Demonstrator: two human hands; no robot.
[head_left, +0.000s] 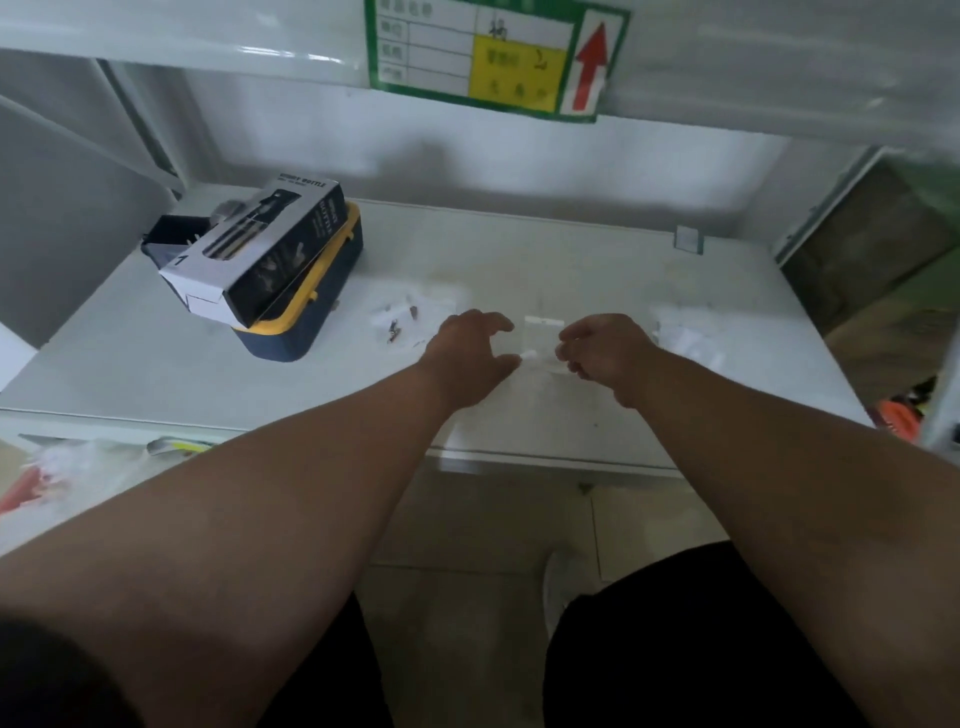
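1. Hands over the white tabletop (571, 249), both arms stretched forward from the near edge; we see them close to each other but not touching.
2. Small clear bag (543, 340) lies flat on the tabletop, right between the two hands, with a white strip along its far edge.
3. Left hand (470, 356): fingers and thumb curved and spread apart, thumb tip at the bag's left edge beside a small white bit. We see nothing clamped in it.
4. Right hand (605, 353): fingers curled inward, tips at the bag's right edge. Blur there; we cannot tell whether they pinch the bag or only touch it.
5. Left of the left hand, small dark screws (395, 328) lie scattered on clear wrapping.
6. Further left, a black-and-white carton (254, 249) rests tilted on top of a navy case with a yellow rim (306, 317).
7. Right of the right hand, more pale plastic bags (685, 338) lie on the tabletop.
8. Above, a green-bordered label (498, 52) with a red arrow is fixed to the upper shelf's front.
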